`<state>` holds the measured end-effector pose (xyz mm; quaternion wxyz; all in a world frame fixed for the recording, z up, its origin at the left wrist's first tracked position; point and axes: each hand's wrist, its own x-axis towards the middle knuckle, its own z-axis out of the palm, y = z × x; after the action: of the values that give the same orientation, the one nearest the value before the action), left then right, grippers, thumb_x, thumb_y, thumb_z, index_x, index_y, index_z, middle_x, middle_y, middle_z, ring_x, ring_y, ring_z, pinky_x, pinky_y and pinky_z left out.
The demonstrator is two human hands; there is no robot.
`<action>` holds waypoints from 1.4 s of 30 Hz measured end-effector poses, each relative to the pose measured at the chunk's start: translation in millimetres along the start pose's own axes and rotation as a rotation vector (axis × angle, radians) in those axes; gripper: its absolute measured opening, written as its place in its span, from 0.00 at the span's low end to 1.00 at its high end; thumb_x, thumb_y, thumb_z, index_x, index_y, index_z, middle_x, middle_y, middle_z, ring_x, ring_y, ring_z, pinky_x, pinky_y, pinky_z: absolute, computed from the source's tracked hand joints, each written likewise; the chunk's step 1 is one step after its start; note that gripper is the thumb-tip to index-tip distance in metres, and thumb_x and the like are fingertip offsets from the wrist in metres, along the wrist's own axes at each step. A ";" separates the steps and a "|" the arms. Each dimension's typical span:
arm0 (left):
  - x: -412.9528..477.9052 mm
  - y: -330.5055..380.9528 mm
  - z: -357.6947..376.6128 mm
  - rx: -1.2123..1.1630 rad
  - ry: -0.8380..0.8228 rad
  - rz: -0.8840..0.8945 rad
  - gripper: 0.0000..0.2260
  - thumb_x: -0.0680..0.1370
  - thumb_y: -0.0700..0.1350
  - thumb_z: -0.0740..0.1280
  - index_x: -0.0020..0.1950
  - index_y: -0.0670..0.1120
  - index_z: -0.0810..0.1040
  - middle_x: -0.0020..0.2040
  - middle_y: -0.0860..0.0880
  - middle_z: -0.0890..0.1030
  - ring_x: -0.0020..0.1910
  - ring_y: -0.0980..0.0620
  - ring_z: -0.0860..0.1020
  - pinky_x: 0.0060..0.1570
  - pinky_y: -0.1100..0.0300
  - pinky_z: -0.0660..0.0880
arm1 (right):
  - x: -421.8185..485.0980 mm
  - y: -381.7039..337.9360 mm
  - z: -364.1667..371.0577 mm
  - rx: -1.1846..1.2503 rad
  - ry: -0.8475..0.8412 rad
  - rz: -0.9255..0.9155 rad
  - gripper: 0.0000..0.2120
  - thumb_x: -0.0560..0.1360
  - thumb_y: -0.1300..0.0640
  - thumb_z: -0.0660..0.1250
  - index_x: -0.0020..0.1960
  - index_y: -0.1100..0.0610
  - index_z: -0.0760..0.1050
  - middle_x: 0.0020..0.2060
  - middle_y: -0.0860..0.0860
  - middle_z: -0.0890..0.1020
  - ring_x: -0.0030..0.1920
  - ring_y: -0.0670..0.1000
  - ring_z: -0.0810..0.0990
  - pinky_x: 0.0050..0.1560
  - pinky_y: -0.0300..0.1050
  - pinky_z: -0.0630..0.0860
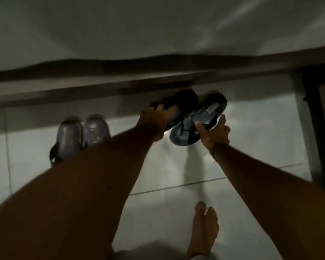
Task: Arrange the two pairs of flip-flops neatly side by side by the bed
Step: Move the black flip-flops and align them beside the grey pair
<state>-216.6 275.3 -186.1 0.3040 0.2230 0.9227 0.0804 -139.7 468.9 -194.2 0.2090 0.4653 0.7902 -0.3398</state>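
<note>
A pair of purplish flip-flops (79,136) lies side by side on the tiled floor by the bed edge (120,85), partly hidden by my left forearm. My left hand (156,119) grips a dark flip-flop (180,104) held above the floor. Just to its right, my right hand (214,134) grips another dark flip-flop (204,113). The two dark flip-flops overlap each other near the bed frame. The picture is dim and blurred.
The bed with a pale sheet (158,30) fills the top. A dark upright post (313,128) stands at the right. My bare foot (204,229) rests on the pale floor tiles (167,175) below the hands.
</note>
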 end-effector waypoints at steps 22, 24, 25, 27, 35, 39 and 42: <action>-64.3 43.9 115.5 -0.457 -0.035 -0.352 0.53 0.73 0.45 0.78 0.83 0.64 0.43 0.80 0.46 0.49 0.71 0.38 0.68 0.63 0.41 0.78 | 30.3 55.0 -7.0 -0.658 -0.360 -0.507 0.48 0.74 0.45 0.76 0.84 0.45 0.51 0.85 0.49 0.42 0.72 0.67 0.69 0.73 0.59 0.70; -62.9 45.2 117.0 -0.465 -0.035 -0.350 0.52 0.74 0.47 0.77 0.84 0.64 0.43 0.80 0.45 0.49 0.71 0.38 0.67 0.64 0.41 0.78 | 28.4 59.2 -7.0 -0.661 -0.358 -0.495 0.48 0.75 0.46 0.76 0.85 0.45 0.50 0.85 0.49 0.42 0.72 0.67 0.69 0.73 0.59 0.70; -61.9 44.4 116.3 -0.464 -0.039 -0.347 0.51 0.74 0.48 0.77 0.84 0.64 0.43 0.81 0.45 0.49 0.72 0.38 0.66 0.65 0.40 0.77 | 27.8 59.0 -7.2 -0.661 -0.362 -0.495 0.48 0.75 0.46 0.76 0.85 0.45 0.50 0.85 0.50 0.42 0.73 0.67 0.69 0.74 0.59 0.70; -59.2 41.6 112.4 -0.444 -0.044 -0.339 0.51 0.73 0.49 0.77 0.84 0.64 0.44 0.81 0.44 0.49 0.72 0.38 0.66 0.66 0.40 0.77 | 27.6 56.3 -7.4 -0.668 -0.373 -0.509 0.48 0.74 0.46 0.76 0.85 0.45 0.50 0.85 0.50 0.42 0.73 0.67 0.69 0.74 0.60 0.69; -48.3 33.5 103.8 -0.405 -0.052 -0.323 0.51 0.73 0.52 0.77 0.84 0.65 0.44 0.80 0.43 0.52 0.71 0.38 0.66 0.65 0.40 0.77 | 25.2 45.2 -4.1 -0.667 -0.380 -0.511 0.48 0.75 0.45 0.76 0.85 0.47 0.50 0.85 0.50 0.43 0.74 0.68 0.68 0.75 0.62 0.69; -45.8 33.4 101.3 -0.481 -0.066 -0.380 0.45 0.75 0.58 0.74 0.82 0.67 0.47 0.79 0.44 0.56 0.70 0.36 0.69 0.66 0.38 0.75 | 22.9 43.5 -3.9 -0.678 -0.383 -0.494 0.48 0.74 0.44 0.76 0.84 0.46 0.50 0.85 0.50 0.43 0.75 0.68 0.67 0.74 0.63 0.69; -56.8 32.4 86.5 -0.467 -0.044 -0.400 0.42 0.76 0.62 0.70 0.80 0.70 0.44 0.84 0.44 0.49 0.73 0.34 0.66 0.68 0.33 0.70 | 8.7 36.4 -6.6 -0.735 -0.276 -0.493 0.50 0.69 0.39 0.77 0.83 0.41 0.53 0.85 0.50 0.46 0.78 0.69 0.58 0.73 0.69 0.68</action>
<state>-112.6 279.1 -216.5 0.3766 -0.0375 0.8981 0.2238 -112.1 491.1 -207.8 0.3764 0.1092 0.9100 -0.1355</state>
